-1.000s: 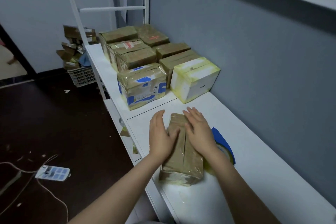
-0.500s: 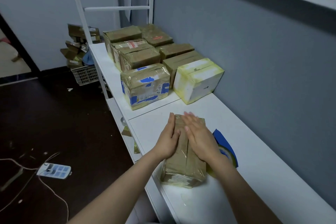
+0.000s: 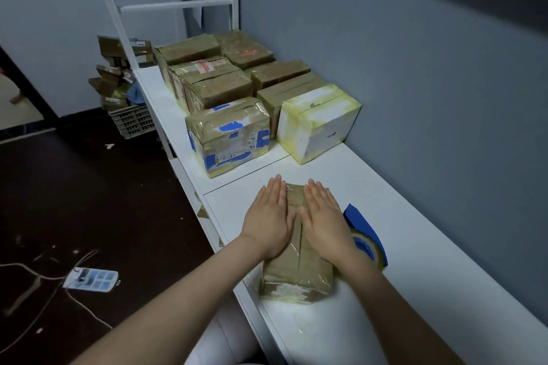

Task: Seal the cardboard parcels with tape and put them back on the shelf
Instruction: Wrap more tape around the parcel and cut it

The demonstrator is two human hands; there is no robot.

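Note:
A brown cardboard parcel (image 3: 296, 272) wrapped in clear tape lies on the white shelf (image 3: 400, 246) in front of me. My left hand (image 3: 269, 216) lies flat on its top left side, fingers straight. My right hand (image 3: 323, 216) presses flat on the top right side, fingers straight. A blue tape dispenser with a roll of clear tape (image 3: 366, 241) sits just right of the parcel, partly hidden by my right wrist.
Several taped parcels stand further along the shelf, the nearest a blue-marked one (image 3: 228, 136) and a white one (image 3: 320, 121). The grey wall (image 3: 415, 83) borders the shelf on the right. On the dark floor lie a power strip (image 3: 92, 278) and a basket (image 3: 133, 121).
Both hands have slid forward along the parcel's top and flattened, the fingers now reaching its far edge. The parcel has stayed in place.

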